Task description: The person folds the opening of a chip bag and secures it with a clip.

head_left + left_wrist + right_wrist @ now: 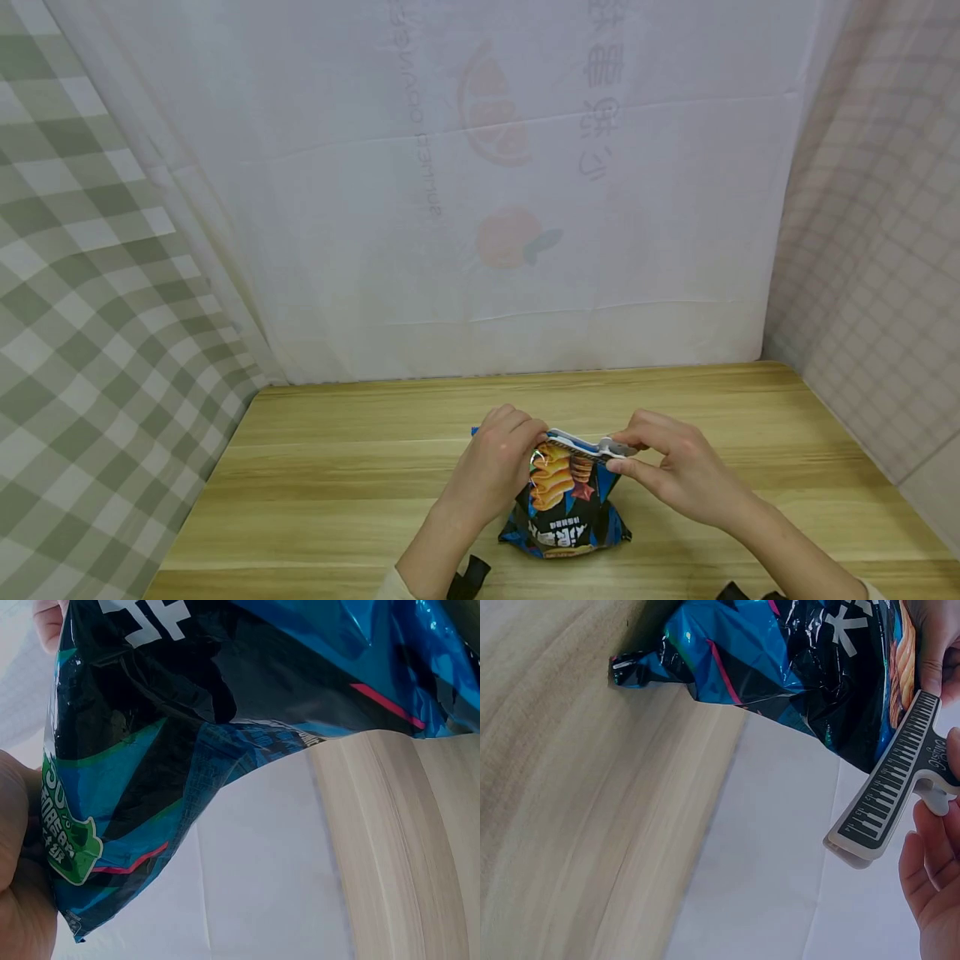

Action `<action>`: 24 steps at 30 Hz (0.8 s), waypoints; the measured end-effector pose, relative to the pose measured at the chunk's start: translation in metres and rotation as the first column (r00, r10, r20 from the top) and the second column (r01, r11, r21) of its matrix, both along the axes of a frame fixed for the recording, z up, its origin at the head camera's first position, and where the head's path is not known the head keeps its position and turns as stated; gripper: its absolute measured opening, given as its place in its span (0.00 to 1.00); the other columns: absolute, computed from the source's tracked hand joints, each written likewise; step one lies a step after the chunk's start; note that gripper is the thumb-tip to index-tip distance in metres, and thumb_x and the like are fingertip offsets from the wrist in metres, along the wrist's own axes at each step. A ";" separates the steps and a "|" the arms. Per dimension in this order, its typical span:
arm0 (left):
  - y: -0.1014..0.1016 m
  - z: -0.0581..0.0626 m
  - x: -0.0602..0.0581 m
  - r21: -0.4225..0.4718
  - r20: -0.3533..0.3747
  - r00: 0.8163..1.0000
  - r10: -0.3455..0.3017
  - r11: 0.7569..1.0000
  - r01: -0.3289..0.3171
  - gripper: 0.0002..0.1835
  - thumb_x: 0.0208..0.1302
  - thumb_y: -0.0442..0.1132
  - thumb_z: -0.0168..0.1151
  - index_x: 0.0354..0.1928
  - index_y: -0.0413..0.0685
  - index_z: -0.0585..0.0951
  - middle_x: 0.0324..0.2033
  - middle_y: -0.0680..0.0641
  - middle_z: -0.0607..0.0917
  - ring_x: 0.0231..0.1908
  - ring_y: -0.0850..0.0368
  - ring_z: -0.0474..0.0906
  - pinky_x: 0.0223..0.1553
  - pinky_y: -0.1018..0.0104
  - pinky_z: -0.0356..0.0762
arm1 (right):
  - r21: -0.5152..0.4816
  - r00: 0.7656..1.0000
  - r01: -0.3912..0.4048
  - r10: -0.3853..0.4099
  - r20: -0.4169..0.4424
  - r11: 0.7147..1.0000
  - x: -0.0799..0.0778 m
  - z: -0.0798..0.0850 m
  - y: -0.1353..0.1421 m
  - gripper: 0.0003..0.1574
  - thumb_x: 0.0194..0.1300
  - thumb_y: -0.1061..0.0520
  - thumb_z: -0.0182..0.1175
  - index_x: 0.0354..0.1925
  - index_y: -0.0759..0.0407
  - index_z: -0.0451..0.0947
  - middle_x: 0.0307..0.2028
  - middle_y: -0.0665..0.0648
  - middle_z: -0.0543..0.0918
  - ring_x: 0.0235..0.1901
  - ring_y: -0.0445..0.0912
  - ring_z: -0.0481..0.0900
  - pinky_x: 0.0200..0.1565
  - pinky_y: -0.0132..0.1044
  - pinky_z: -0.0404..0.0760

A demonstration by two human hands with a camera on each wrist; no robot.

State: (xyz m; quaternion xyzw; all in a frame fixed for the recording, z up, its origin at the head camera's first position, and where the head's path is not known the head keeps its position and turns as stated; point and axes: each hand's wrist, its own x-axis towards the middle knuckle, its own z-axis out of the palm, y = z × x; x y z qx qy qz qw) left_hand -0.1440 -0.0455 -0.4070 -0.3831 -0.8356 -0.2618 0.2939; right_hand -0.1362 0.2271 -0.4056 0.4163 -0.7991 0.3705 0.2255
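Note:
A black and blue bag of chips (562,508) stands on the wooden table, with pictures of wavy chips on its front. Across its top edge lies a long clip (889,776) printed with piano keys. My left hand (498,462) grips the bag's top edge at the left, beside the clip's end. With thumb and fingers, my right hand (678,467) pinches the clip's handle (613,447) at the right. The left wrist view shows the bag (157,750) close up, with part of my left hand (22,855) at its edge; the clip is hidden there.
The wooden table (337,467) runs back to a white printed sheet (360,275). A green checked cloth (112,333) hangs on the left, and a pale gridded cloth (885,250) on the right. A black strap (471,577) shows near my left wrist.

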 end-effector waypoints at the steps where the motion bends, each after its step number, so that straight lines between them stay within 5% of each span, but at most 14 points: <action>1: 0.000 0.000 0.000 0.005 0.002 1.000 -0.003 1.000 0.003 0.05 0.65 0.27 0.71 0.39 0.43 0.87 0.33 0.52 0.87 0.35 0.58 0.79 0.41 0.68 0.77 | 0.003 1.000 0.004 -0.004 0.002 1.000 0.000 0.001 -0.001 0.11 0.66 0.47 0.70 0.44 0.48 0.87 0.34 0.38 0.78 0.33 0.34 0.75 0.30 0.21 0.74; 6: -0.001 0.000 0.000 0.003 0.018 1.000 -0.009 1.000 0.009 0.04 0.66 0.28 0.71 0.40 0.43 0.88 0.34 0.52 0.88 0.35 0.59 0.79 0.42 0.68 0.78 | -0.001 1.000 0.004 -0.004 0.025 1.000 0.001 0.002 -0.003 0.10 0.66 0.48 0.70 0.45 0.48 0.87 0.35 0.36 0.78 0.33 0.33 0.77 0.31 0.22 0.76; 14: -0.001 0.001 0.001 -0.020 0.003 1.000 -0.005 1.000 0.005 0.04 0.67 0.29 0.70 0.41 0.42 0.88 0.34 0.52 0.88 0.37 0.59 0.80 0.44 0.69 0.79 | -0.019 0.997 0.036 -0.034 0.067 0.999 0.003 0.000 -0.002 0.30 0.46 0.73 0.79 0.48 0.53 0.87 0.37 0.44 0.82 0.35 0.40 0.77 0.30 0.24 0.75; 24: -0.015 0.003 0.001 -0.013 0.004 1.000 -0.007 1.000 0.008 0.12 0.69 0.28 0.68 0.53 0.38 0.86 0.48 0.45 0.88 0.52 0.52 0.84 0.58 0.62 0.80 | 0.042 0.982 0.139 -0.143 0.124 0.989 0.004 0.006 0.008 0.28 0.55 0.70 0.76 0.54 0.56 0.86 0.45 0.46 0.88 0.37 0.37 0.81 0.38 0.28 0.79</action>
